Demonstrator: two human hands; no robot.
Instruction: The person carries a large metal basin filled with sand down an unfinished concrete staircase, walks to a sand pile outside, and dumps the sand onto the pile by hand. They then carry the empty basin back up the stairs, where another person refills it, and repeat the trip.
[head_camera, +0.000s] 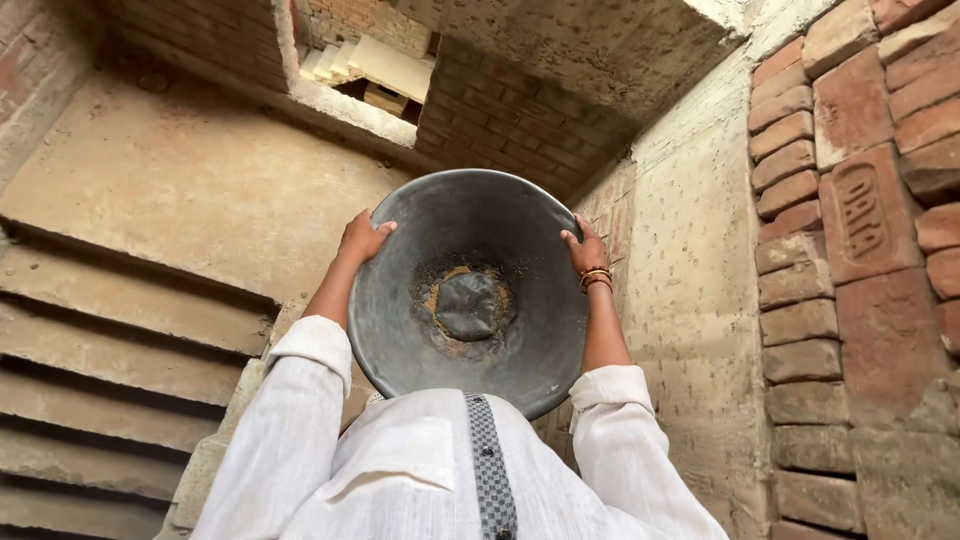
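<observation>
Left hand (362, 240) at nine o'clock, right hand (586, 250) at three, both clamped on the metal pan (470, 215); best kept level overhead.

You see a dull grey metal pan (470, 290) — matt, grit-crusted at centre — beside rough red brick wall (860, 250).

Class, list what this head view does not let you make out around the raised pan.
Head view: far side of the metal pan, turned away from the camera.
Left hand and right hand: fingers partly hidden behind the pan's rim.
White shirt: cut off by the bottom edge.
</observation>
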